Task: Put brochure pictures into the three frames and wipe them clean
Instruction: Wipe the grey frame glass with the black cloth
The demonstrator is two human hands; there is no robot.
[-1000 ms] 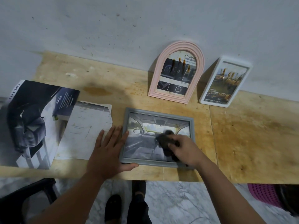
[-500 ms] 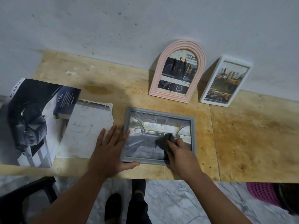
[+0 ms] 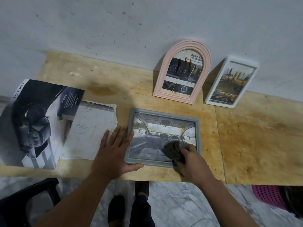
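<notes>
A grey frame (image 3: pixel 164 112) with a car-interior picture lies flat near the table's front edge. My left hand (image 3: pixel 114 151) lies flat with straight fingers against the frame's left side, its thumb along the bottom edge. My right hand (image 3: pixel 191 161) grips a dark cloth (image 3: pixel 172 150) pressed on the glass at the lower right. A pink arched frame (image 3: pixel 182 71) and a white frame (image 3: pixel 232 82) lean on the wall behind, each with a picture inside.
A car brochure (image 3: pixel 37 122) and a loose torn page (image 3: pixel 91 128) lie at the left on the wooden table (image 3: pixel 254 136). A pink basket (image 3: pixel 268 195) sits on the floor at the right. A dark chair (image 3: pixel 29 197) stands at the lower left.
My right hand has slid the cloth over the glass, first to the left and towards me, then back to the lower right. The left hand has stayed in place.
</notes>
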